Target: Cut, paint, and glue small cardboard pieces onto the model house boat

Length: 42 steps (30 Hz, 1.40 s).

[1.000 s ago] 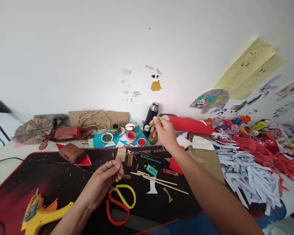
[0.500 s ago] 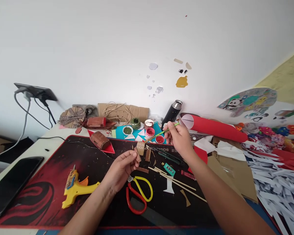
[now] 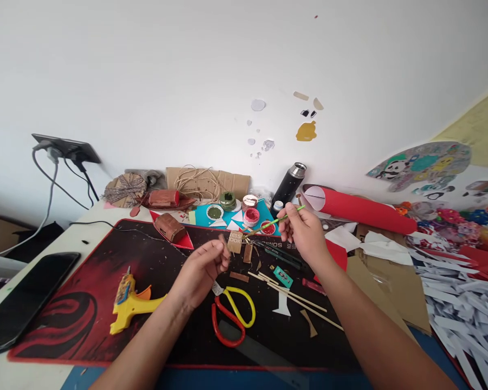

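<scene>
Between the thumb and fingers of my left hand [image 3: 203, 268] is a small brown strip of cardboard [image 3: 223, 242], seen almost edge-on. My right hand [image 3: 305, 233] pinches a thin green paintbrush [image 3: 273, 221], whose tip points left over a printed cardboard piece [image 3: 235, 241]. The tip stays apart from the strip. Beyond the brush stand open paint pots: a pink-red one [image 3: 251, 217], a dark green one [image 3: 228, 201] and a white-topped one [image 3: 250, 202]. Small brown cardboard strips [image 3: 239, 277] lie on the mat near my left hand.
Scissors [image 3: 244, 325] with red and yellow handles and a yellow glue gun [image 3: 130, 309] lie on the black-red mat [image 3: 187, 352]. Behind are a small brown-red model boat [image 3: 172, 228], a black flask [image 3: 288, 184] and a red paper roll [image 3: 361, 211]. Wooden sticks [image 3: 296, 295] lie centre right.
The strip in my left hand has turned from its broad side to nearly edge-on and stands more upright. My right hand still holds the brush. The whole view has shifted slightly.
</scene>
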Tool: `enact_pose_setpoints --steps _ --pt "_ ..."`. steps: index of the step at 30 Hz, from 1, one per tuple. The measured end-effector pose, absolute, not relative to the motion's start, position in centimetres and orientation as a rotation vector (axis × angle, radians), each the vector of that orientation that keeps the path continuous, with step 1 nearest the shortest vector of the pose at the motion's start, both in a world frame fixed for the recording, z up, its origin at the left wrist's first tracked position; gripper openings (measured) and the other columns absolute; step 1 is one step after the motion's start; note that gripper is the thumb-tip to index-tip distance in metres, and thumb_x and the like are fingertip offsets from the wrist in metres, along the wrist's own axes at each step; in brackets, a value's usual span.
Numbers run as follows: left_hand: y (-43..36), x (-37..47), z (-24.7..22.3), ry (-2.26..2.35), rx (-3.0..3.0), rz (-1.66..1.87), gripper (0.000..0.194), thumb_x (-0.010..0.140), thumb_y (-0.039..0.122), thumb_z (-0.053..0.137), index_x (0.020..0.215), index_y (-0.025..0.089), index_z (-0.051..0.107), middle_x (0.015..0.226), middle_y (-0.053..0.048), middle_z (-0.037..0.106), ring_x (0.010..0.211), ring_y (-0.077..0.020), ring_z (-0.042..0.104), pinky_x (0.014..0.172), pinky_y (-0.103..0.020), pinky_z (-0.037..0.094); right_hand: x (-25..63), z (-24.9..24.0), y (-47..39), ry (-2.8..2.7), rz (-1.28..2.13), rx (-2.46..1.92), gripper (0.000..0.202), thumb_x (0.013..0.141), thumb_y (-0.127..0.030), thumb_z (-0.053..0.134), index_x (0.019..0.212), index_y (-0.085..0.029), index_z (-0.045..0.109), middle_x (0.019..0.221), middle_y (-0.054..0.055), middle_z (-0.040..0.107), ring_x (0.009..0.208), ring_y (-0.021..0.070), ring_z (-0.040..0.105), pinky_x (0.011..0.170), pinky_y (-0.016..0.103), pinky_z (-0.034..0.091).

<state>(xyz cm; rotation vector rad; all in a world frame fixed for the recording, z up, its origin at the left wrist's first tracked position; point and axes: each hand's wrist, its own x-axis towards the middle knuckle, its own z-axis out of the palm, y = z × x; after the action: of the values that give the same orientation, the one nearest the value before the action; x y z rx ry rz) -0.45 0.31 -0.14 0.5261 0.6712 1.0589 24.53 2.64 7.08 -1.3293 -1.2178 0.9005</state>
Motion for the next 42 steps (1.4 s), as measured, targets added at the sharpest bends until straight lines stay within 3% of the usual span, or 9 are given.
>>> enact_pose_setpoints --steps 5,13,25,33,42 --pt "1.2 -1.6 0.1 0.593 0.403 1.181 0.036 0.068 0.032 0.102 0.080 0.014 0.074 0.075 0.000 0.064 0.065 -0.0097 0.056 0.058 -0.019 0.050 24.6 7.0 1.8 -1.073 0.969 -1.318 0.061 0.085 -0.082 0.074 0.079 -0.021 0.066 0.054 -0.002 0.058 0.040 0.0123 0.054 0.036 0.023 0.035" --pt "0.8 -1.1 -0.2 0.597 0.440 1.100 0.035 0.071 0.034 0.100 0.082 0.012 0.075 0.073 -0.002 0.063 0.065 -0.0105 0.056 0.058 -0.018 0.049 24.3 6.9 0.7 -1.015 1.013 -1.296 0.059 0.086 -0.079 0.075 0.073 -0.024 0.060 0.049 -0.006 0.046 0.039 0.0134 0.050 0.036 0.025 0.034" --pt "0.3 -0.6 -0.5 0.646 0.501 1.067 0.033 0.074 0.035 0.099 0.081 0.012 0.076 0.075 -0.003 0.066 0.066 -0.0111 0.058 0.061 -0.020 0.050 24.8 7.8 4.0 -1.219 0.758 -1.327 0.063 0.091 -0.084 0.064 0.086 -0.022 0.068 0.063 -0.001 0.063 0.044 0.0128 0.058 0.041 0.025 0.040" --pt "0.1 -0.4 -0.2 0.678 0.504 1.029 0.037 0.071 0.039 0.100 0.076 0.013 0.074 0.074 -0.004 0.067 0.064 -0.0117 0.058 0.060 -0.021 0.049 24.8 7.9 8.6 -1.498 0.331 -1.511 0.052 0.110 -0.066 0.043 0.096 -0.023 0.069 0.076 0.000 0.073 0.052 0.0144 0.064 0.058 0.028 0.048" --pt "-0.1 -0.3 -0.2 0.708 0.498 0.990 0.040 0.070 0.042 0.101 0.077 0.013 0.074 0.074 -0.003 0.066 0.065 -0.0124 0.057 0.061 -0.023 0.047 23.8 6.6 10.4 -1.627 0.380 -1.566 0.046 0.113 -0.056 0.042 0.094 -0.024 0.068 0.075 0.000 0.073 0.052 0.0153 0.064 0.061 0.029 0.048"
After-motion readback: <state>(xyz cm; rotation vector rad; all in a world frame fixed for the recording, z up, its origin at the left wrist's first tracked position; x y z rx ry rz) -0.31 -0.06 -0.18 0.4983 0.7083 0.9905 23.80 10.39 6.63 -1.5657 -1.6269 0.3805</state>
